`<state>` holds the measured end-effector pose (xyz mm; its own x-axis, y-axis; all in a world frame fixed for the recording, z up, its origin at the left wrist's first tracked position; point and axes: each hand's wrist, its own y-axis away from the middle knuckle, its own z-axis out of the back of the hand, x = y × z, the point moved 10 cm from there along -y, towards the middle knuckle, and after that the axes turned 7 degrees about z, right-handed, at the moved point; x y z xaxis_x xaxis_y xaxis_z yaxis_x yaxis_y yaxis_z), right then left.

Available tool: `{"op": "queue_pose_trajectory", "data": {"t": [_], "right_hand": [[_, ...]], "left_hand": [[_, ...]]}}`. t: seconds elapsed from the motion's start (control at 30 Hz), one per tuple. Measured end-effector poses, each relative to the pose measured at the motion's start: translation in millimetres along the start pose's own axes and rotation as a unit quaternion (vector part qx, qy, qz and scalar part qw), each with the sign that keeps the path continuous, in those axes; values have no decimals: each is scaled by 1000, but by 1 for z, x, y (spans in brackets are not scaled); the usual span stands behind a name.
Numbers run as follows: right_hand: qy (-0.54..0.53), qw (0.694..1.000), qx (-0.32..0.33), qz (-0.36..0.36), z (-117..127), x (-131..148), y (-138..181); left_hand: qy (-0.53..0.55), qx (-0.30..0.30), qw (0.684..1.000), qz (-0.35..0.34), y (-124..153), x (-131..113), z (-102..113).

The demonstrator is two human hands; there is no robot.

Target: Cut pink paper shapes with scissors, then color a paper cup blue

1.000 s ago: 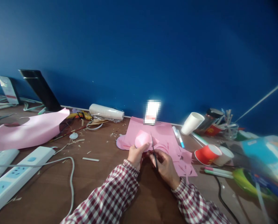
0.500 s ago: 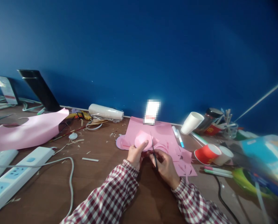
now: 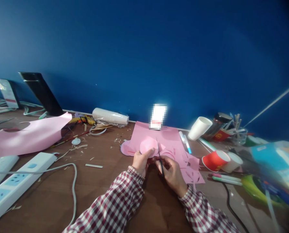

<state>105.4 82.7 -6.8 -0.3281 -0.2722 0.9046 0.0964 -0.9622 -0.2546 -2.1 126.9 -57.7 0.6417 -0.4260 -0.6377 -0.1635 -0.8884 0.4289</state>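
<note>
My left hand pinches a rounded piece of pink paper, its thumb lying on top. Fingers of my right hand are closed round the dark handles of a pair of scissors, whose blades point away from me, close to the right side of the piece. Beneath and beyond both hands lies a pink paper sheet. Pink offcuts are strewn to the right of my right hand. A rounded pink shape with a dark outline is at the sheet's left edge.
A lit phone, blurred out, leans on the blue wall. White paper cups, a red cup and markers stand or lie to the right. Leftward are a power strip, stacked cups and another pink sheet.
My left thumb and the pink piece have shifted very slightly. Both hands and the scissors stay in almost the same place.
</note>
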Motion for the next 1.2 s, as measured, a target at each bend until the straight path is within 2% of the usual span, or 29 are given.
{"op": "queue_pose_trajectory", "data": {"t": [1.2], "right_hand": [[-30, 1000, 3, 4, -2, -3, 0]], "left_hand": [[-6, -21, 1000, 10, 1, 1, 2]]}}
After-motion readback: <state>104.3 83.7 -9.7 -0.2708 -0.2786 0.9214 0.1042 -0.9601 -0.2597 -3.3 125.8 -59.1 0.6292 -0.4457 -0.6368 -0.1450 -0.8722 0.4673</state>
